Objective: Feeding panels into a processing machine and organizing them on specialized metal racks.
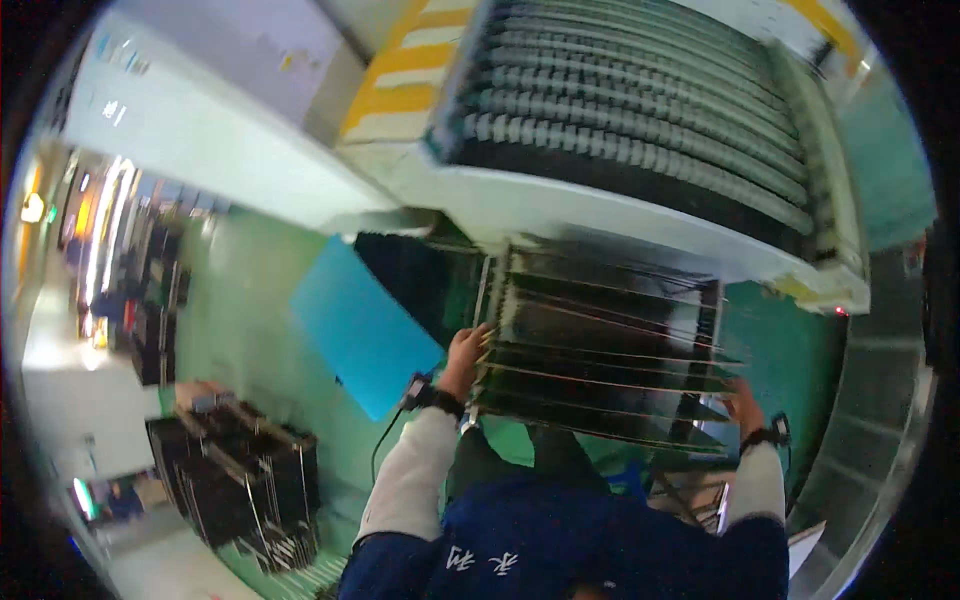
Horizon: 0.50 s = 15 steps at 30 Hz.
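In front of my body stands a rack point(708, 320) holding several thin dark panels, spaced apart in slots. My left hand point(463, 362) is closed at the rack's left side, its fingers round the left edge of one thin dark panel point(610, 372). At the right edge of what looks like the same panel, my right hand point(743, 408) is closed, its fingers partly hidden by the panels. The exact grip of both hands is blurred. Each wrist wears a dark strap with a small device.
Beyond the rack is a pale machine with a roller conveyor point(640, 120). A blue sheet point(365, 325) leans left of the rack. Another rack of dark panels point(245, 480) stands on the green floor point(240, 290) at lower left. A grey metal structure point(880, 400) runs along the right.
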Tool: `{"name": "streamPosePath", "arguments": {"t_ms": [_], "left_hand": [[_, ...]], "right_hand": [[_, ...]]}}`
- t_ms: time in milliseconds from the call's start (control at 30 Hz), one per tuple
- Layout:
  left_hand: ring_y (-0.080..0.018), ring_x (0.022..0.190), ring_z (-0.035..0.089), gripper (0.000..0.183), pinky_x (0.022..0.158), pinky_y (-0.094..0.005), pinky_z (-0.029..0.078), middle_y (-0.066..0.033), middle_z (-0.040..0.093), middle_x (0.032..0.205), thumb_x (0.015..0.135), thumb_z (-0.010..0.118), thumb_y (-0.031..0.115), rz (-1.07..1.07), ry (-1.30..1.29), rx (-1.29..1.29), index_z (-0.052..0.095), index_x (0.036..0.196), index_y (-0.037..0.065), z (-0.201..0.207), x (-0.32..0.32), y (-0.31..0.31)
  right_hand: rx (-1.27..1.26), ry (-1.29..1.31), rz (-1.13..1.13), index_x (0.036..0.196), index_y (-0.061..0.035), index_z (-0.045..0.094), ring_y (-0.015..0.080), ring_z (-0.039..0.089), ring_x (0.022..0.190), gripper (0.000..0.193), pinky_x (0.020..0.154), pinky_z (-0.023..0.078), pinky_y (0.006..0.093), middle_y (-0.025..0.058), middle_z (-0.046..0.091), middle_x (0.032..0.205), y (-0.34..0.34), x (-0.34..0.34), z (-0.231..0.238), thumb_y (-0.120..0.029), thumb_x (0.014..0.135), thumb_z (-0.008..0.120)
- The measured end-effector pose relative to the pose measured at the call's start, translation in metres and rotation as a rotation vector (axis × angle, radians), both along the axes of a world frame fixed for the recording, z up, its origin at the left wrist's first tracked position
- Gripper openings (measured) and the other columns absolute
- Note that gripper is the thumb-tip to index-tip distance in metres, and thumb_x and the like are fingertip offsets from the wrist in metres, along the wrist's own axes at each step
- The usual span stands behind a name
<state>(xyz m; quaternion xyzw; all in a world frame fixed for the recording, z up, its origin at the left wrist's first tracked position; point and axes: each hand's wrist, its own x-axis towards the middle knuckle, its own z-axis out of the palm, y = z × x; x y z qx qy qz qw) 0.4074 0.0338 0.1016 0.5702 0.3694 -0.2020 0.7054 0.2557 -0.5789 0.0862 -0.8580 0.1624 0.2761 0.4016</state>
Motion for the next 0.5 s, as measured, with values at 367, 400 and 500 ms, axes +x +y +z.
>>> {"name": "streamPosePath", "arguments": {"t_ms": [367,400,500], "left_hand": [[-0.0136,0.071,0.050,0.033,0.059,-0.0273,0.041,-0.0045,0.054,0.084,0.080,0.065,0.027,0.034,-0.015,-0.259,0.053,0.098,0.003,-0.020,-0.010,0.029],[-0.0136,0.070,0.049,0.032,0.058,-0.0271,0.041,-0.0047,0.054,0.084,0.081,0.065,0.028,0.057,0.016,-0.256,0.053,0.098,0.004,-0.033,-0.013,0.033],[-0.0134,0.068,0.051,0.032,0.057,-0.0266,0.041,-0.0055,0.055,0.082,0.079,0.066,0.029,0.174,0.089,-0.202,0.056,0.096,0.004,-0.091,-0.044,0.063]], "right_hand": [[0.167,-0.113,-0.725,0.111,-0.0111,0.053,0.0173,0.056,0.090,0.031,0.073,0.043,0.0308,0.0056,0.058,0.104,0.012,-0.030,0.041,-0.030,0.087,0.055],[0.085,-0.138,-0.746,0.109,-0.0099,0.055,0.0170,0.055,0.090,0.031,0.073,0.042,0.0295,0.0057,0.058,0.102,0.019,-0.027,0.059,-0.032,0.087,0.056],[0.001,-0.275,-0.750,0.105,-0.0066,0.057,0.0164,0.055,0.089,0.031,0.075,0.040,0.0267,0.0062,0.059,0.100,0.099,0.010,0.134,-0.032,0.088,0.055]]}}
